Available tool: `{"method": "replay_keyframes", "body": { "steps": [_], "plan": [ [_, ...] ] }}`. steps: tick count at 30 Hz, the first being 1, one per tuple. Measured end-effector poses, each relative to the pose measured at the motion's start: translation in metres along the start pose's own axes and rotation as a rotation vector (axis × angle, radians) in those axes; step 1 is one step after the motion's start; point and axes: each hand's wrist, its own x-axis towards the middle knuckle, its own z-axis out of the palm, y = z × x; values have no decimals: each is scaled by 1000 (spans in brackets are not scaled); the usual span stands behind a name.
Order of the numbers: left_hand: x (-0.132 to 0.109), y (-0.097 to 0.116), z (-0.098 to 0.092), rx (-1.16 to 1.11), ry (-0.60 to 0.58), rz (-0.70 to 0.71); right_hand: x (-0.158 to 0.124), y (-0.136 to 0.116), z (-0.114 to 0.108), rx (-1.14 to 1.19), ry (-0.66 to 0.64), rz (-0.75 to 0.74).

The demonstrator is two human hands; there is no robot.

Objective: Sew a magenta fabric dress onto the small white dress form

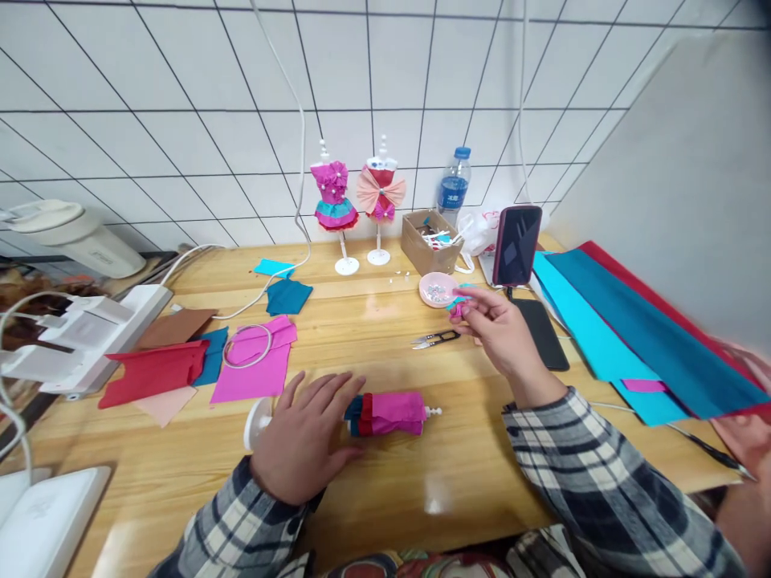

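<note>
A small dress form (397, 413) in magenta and dark blue crepe-like material with a red ruffle lies on its side on the wooden table. My left hand (304, 437) rests flat over its stand, fingers spread, beside the white base (258, 424). My right hand (497, 329) is raised to the right and pinches a small crumpled magenta piece (458, 310) between thumb and fingers. A bit of turquoise shows just behind that piece. Close by sits a round pink dish (438, 291) with small shiny beads. Black-handled thread snips (436, 339) lie below the dish.
Two dressed forms (335, 201) stand upright near the tiled wall. Behind the dish are a cardboard box (431, 255) of scraps and a water bottle (454, 189). A phone (516, 247) stands at right near coloured sheets (638, 321). Magenta sheets (256, 373) and a power strip (90, 341) lie left.
</note>
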Motion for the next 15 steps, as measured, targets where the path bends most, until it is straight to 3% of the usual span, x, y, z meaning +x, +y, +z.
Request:
{"method": "replay_keyframes", "body": {
  "steps": [4,7,11,15],
  "plan": [
    [-8,-18,-10,31,-150,-84,20,-36,20,-114,-82,-36],
    [-11,-30,-15,-10,-221,-153,37,-72,42,-147,-204,-175],
    [-15,-41,-14,-284,110,-371,61,-109,77,-330,-201,-494],
    [-6,-40,-3,-671,359,-585,98,-110,109,-431,-61,-648]
  ]
}}
